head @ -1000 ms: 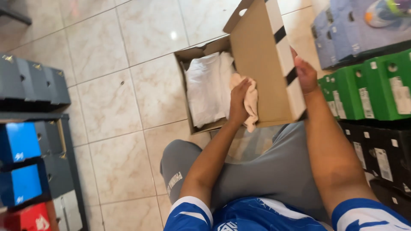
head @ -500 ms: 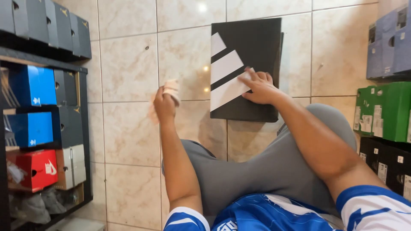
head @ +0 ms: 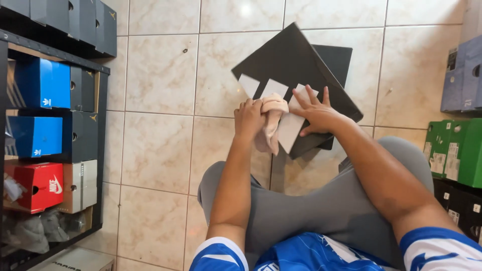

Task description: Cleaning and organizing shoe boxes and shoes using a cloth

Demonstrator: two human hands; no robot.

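A black shoe box (head: 293, 65) with three white stripes lies closed on the tiled floor in front of my crossed legs, turned at an angle. My left hand (head: 249, 119) grips a crumpled beige cloth (head: 271, 123) and presses it on the box's near corner. My right hand (head: 316, 113) lies flat with spread fingers on the lid, over the white stripes, right beside the cloth.
A dark shelf (head: 50, 52) at the left carries blue, black, red and grey shoe boxes. Green boxes (head: 454, 153) and a bluish box (head: 464, 75) stack at the right. My grey-trousered knees (head: 321, 211) fill the foreground.
The box stood open with white paper inside a second ago; now it is closed and rotated. My left hand has brought the cloth from beside the box onto its lid.
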